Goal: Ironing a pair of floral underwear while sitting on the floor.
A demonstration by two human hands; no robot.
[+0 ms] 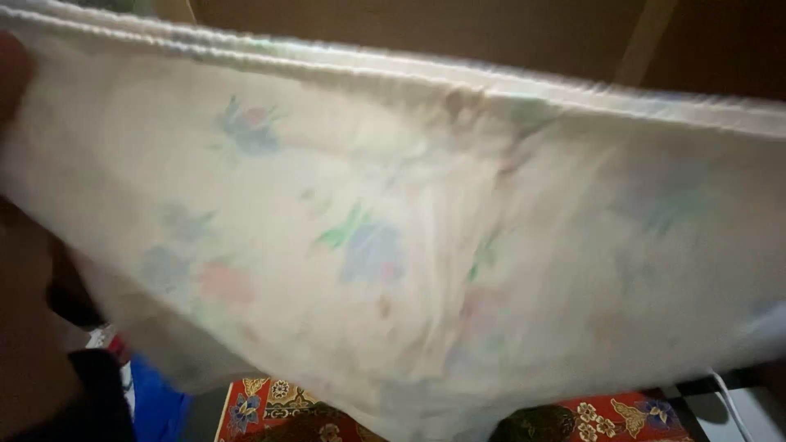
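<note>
Head view: a thin, cream-white cotton cloth with a faded floral print in blue, green and pink (393, 237) is spread wide across nearly the whole frame, its hemmed upper edge running taut from upper left to right. The left hand (12, 69) shows only as a blurred patch at the cloth's upper left corner, apparently pinching that edge; how its fingers close cannot be told. The right hand is hidden behind or beyond the cloth, so its state cannot be told.

Below the hands, under the hanging cloth, lie a red patterned mat with gold and blue flowers (270, 405), a blue fabric item (155, 401) and a white cable (729, 401).

Judgement: the cloth is at the spreading stage, held open. Any next fold calls for both upper corners being held level.
</note>
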